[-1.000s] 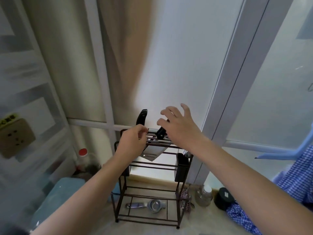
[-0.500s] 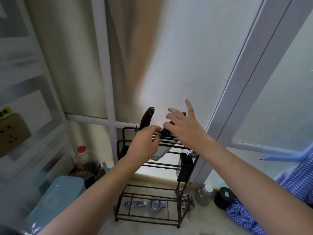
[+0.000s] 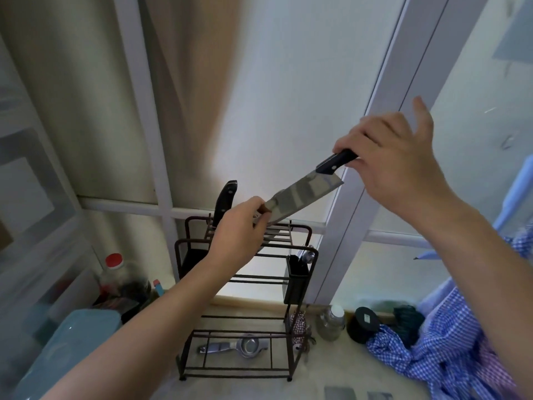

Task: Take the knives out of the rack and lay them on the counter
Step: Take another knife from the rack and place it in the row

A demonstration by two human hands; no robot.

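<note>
Since the earlier frame, the cleaver [image 3: 304, 197] has risen clear of the rack [image 3: 248, 284] and now tilts above its top rails. Nearest, the left hand [image 3: 239, 229] pinches the blade's front corner just above the rack. Up and right of the rack, the right hand [image 3: 386, 157] grips the black handle. Keep fingers [image 3: 261, 210] off the cutting edge, release the pinch, then lower the blade flat onto the counter [image 3: 331, 370] right of the rack. Behind, at the rack's rear left, a second knife [image 3: 225, 203] remains slotted.
</note>
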